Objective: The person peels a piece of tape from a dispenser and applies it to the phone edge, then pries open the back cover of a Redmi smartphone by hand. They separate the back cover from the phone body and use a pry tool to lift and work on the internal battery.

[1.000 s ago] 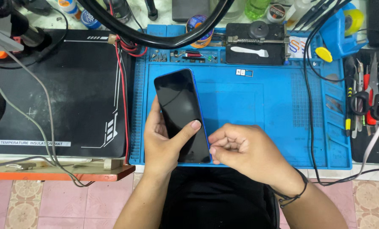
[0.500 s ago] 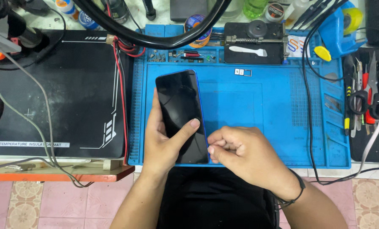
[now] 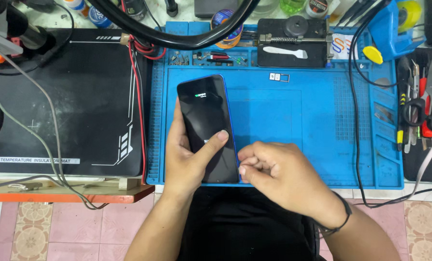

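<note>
A black insulation mat [image 3: 71, 101] fills the upper left of the frame, and beside it a blue work mat [image 3: 322, 121] spreads across the centre and right, with pliers and cutters [image 3: 419, 108] along its right edge. Over the blue mat's lower left part lies the smartphone [image 3: 207, 125], screen up and dark but for a small lit mark near its top. The left hand [image 3: 187, 159] cradles it from the left, fingers wrapped behind and the thumb laid across the glass. The right hand [image 3: 279, 176] sits at the phone's lower right edge, fingers curled nearly closed, tips pinched at the frame; whether they hold anything small cannot be told. The phone looks light, rigid, slick and breakable, best gripped by its long edges.
</note>
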The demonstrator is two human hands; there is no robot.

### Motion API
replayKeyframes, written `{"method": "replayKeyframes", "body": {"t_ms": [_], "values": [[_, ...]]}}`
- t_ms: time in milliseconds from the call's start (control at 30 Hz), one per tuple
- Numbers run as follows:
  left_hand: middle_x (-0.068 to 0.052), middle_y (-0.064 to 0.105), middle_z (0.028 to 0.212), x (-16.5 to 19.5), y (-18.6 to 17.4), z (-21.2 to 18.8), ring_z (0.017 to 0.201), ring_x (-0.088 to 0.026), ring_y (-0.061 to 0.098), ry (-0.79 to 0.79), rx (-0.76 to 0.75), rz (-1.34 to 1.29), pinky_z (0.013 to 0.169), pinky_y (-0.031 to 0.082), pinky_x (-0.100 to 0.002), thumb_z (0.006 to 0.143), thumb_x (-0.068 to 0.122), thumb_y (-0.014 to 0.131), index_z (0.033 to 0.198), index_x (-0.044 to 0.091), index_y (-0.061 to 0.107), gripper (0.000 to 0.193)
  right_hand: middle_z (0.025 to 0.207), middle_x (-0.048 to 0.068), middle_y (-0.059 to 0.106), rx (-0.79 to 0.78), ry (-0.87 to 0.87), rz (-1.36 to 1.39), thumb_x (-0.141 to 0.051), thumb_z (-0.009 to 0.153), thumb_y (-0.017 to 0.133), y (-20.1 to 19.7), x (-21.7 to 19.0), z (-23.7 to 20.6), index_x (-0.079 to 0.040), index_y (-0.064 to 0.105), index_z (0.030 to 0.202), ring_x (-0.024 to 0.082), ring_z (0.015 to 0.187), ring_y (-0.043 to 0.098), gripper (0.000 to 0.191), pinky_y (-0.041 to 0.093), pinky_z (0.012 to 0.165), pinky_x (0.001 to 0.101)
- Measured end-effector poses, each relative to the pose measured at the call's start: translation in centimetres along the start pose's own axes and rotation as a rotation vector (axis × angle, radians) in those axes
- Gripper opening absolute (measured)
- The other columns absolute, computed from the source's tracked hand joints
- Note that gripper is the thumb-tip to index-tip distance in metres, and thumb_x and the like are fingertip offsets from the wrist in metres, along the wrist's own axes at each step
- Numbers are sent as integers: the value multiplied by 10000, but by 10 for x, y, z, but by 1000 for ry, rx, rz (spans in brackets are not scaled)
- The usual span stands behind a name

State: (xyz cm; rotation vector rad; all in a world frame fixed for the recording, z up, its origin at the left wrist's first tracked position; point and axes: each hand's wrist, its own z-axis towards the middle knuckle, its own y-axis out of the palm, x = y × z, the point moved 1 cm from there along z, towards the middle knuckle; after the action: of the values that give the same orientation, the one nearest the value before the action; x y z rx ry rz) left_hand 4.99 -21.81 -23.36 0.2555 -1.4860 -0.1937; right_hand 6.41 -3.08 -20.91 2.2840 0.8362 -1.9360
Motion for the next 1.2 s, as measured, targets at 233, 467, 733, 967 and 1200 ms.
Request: {"method": "replayKeyframes", "body": {"t_ms": [233, 467, 733, 967, 1200], "values": [[-159, 533, 1475, -1, -3, 0, 1324, -207, 571, 17, -19, 55, 1115, 489, -332, 841, -24, 780, 1636, -41, 201, 984, 815, 69, 776, 35, -12, -116, -121, 858, 725, 4, -7, -4, -24, 718, 979, 125, 712, 788, 155, 621, 646, 273], [-151, 546, 1472, -7, -4, -3, 1313, -205, 592, 36, -85, 39, 1110, 493, -333, 845, -34, 778, 1652, -21, 162, 1016, 936, 53, 743, -62, -5, 243, 40, 744, 730, 2, 13, 10, -13, 669, 1108, 117, 873, 738, 373, 597, 791, 259], [-143, 554, 1467, -10, -5, -3, 1302, -197, 601, 51, -91, 43, 1109, 496, -328, 840, -37, 781, 1660, -17, 165, 1026, 971, 46, 705, -126, 7, 372, 86, 781, 684, -3, 13, 22, 20, 632, 1103, 121, 900, 704, 333, 581, 785, 265], [-141, 561, 1458, -9, -4, -4, 1304, -191, 599, 69, -121, 15, 1115, 491, -329, 839, -37, 786, 1658, -26, 182, 1018, 977, 56, 707, -103, -42, 356, 78, 763, 709, -5, 5, 24, 3, 598, 1135, 117, 892, 718, 395, 595, 778, 272], [-142, 591, 1417, -14, -5, -4, 1269, -187, 616, 26, -157, 14, 1087, 507, -330, 823, -32, 800, 1654, -33, 183, 1035, 990, 60, 666, -82, -97, 362, 101, 789, 690, -10, 4, 28, 30, 607, 1210, 122, 910, 678, 435, 566, 762, 283]]}}
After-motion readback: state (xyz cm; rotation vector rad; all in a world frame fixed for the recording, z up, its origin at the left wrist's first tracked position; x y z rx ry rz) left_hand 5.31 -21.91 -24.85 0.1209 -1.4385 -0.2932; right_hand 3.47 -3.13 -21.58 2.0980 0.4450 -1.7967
